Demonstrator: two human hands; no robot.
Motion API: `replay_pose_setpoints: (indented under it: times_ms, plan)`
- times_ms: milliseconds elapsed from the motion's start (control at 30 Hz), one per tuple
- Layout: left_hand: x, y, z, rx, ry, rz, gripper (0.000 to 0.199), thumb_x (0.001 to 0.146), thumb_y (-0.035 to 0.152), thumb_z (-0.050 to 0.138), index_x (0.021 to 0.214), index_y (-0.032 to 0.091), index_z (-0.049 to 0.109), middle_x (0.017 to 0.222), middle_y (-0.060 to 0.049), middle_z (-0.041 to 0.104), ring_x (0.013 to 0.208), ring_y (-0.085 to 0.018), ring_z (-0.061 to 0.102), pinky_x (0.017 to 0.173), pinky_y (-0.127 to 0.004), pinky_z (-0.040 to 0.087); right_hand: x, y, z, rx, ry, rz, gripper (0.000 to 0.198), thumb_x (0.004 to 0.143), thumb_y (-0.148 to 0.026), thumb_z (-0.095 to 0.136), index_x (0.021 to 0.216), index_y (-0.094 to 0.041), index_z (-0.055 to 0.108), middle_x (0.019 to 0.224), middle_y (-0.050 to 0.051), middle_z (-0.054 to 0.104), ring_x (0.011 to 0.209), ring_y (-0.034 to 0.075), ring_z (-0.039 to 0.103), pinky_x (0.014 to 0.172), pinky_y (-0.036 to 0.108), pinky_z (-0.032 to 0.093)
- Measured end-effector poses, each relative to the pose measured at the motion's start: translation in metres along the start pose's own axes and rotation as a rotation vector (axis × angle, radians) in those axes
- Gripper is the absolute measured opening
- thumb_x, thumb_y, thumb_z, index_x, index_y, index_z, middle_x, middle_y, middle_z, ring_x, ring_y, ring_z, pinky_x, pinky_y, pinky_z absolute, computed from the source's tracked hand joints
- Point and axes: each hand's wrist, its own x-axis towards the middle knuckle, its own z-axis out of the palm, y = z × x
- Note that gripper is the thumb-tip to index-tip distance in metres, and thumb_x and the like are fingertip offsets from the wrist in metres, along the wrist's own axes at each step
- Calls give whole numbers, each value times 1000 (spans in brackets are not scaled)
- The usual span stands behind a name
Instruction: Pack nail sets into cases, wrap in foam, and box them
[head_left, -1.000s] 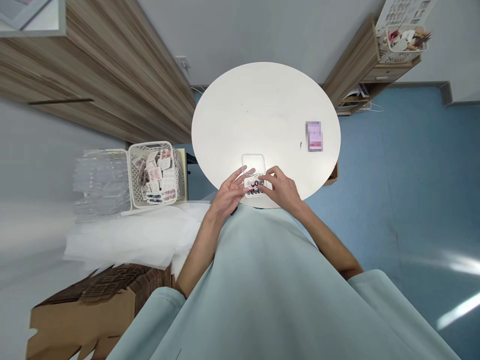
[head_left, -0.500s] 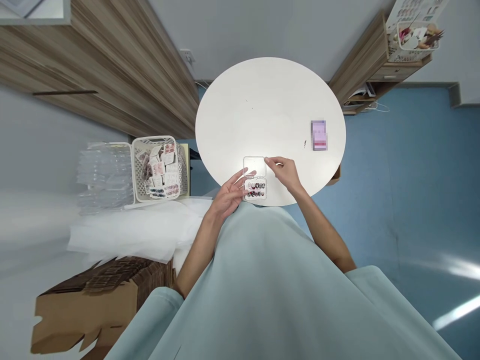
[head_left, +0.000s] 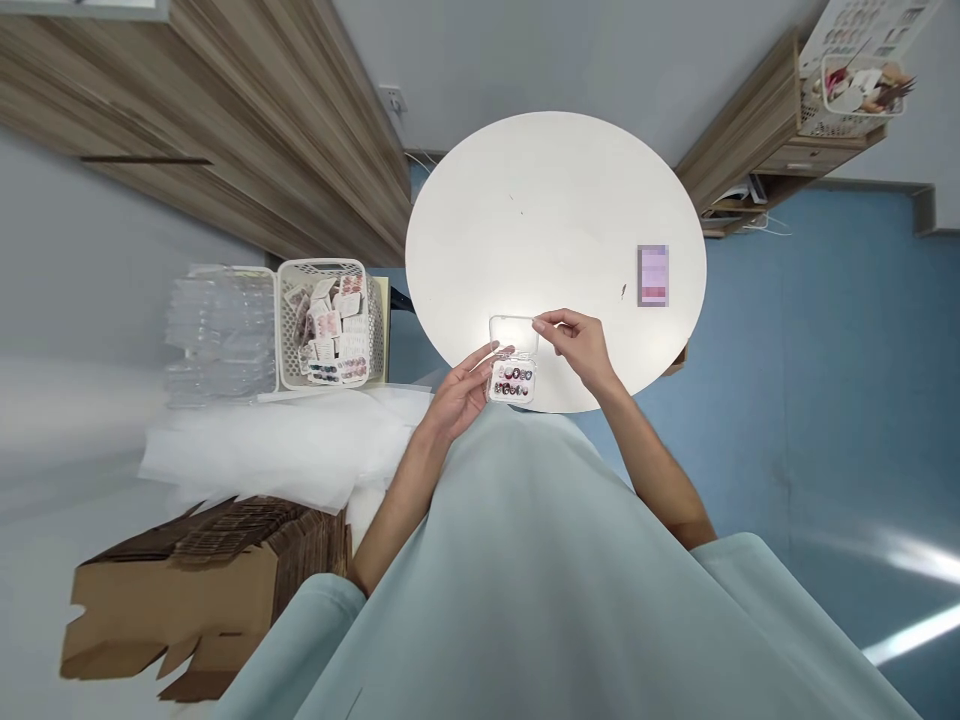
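Observation:
A small clear plastic case is at the near edge of the white round table, its transparent lid raised on the far side. Two rows of dark and patterned press-on nails lie on a white card inside. My left hand grips the case from the left, thumb along its side, with fingertips showing behind the clear lid. At the lid's upper right corner, my right hand pinches the rim between thumb and index finger. Whether the case rests on the table or is slightly lifted, I cannot tell.
On the table lies a blurred purple rectangular item at the right, near a small dark mark. To the left stand a white basket of nail cards, stacked clear plastic cases, white sheets and flattened cardboard boxes.
My left thumb has drawn back from over the nails to the case's left side. My right hand keeps its pinch on the lid's corner. The whole view has shifted a little.

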Motion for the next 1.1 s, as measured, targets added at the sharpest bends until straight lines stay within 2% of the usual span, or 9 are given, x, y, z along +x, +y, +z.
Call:
replay_pose_setpoints:
  times_ms: [133,233,333,500,667,800,867,1000,1100]
  plan:
    - [5,5,5,-12,35,33,40,95,30,76,133,17,72,152,-14,65,147,-33,56,123,-48,47,-20,-7,-6,8,-86,-90,44,81,-65,86,95,-24,83,81,0,66,61,11,41,58,29,39]
    - [7,9,8,-17,43,52,36,100,39,71,128,16,74,153,-14,64,148,-33,55,122,-48,48,-34,0,-10,-5,-140,-94,43,79,-64,88,95,-24,83,87,2,67,62,11,40,57,30,37]
    - [7,11,10,8,25,64,37,99,40,73,127,16,75,155,-14,62,151,-34,52,122,-49,48,-46,12,-12,-6,-180,-35,43,77,-62,90,96,-24,82,88,1,68,61,10,41,57,29,36]
    - [8,10,11,77,-9,71,45,90,32,83,132,20,75,160,-13,58,154,-36,48,123,-51,46,-55,30,-11,22,-193,81,48,75,-61,91,100,-23,78,85,0,68,57,9,38,52,28,33]
    - [10,9,12,109,-20,89,47,89,34,84,133,21,75,160,-13,58,153,-36,49,122,-52,47,-57,34,-14,42,-159,157,51,72,-60,93,99,-23,73,85,-1,69,57,9,47,55,27,39]
    - [10,10,13,147,-35,91,48,90,34,83,135,22,74,163,-12,56,153,-36,48,121,-52,47,-59,30,-15,53,-288,285,50,85,-70,78,95,-21,78,62,-3,59,57,12,51,58,28,41]
    - [10,11,15,165,-46,91,49,90,35,83,136,23,74,163,-12,55,153,-37,49,121,-52,48,-61,27,-13,84,-347,300,53,89,-72,72,91,-20,79,59,-2,56,55,12,49,56,29,39]
    - [6,12,18,237,-37,121,56,89,42,83,141,23,70,164,-13,53,153,-38,48,121,-53,47,-61,25,-5,141,-336,296,53,84,-73,76,85,-20,75,63,-1,61,55,12,48,54,28,37]
    - [0,12,17,363,24,117,67,91,49,80,151,26,62,163,-14,54,150,-36,52,118,-52,50,-59,26,-2,164,-313,290,51,82,-72,79,84,-20,73,77,2,69,56,11,48,52,28,35]
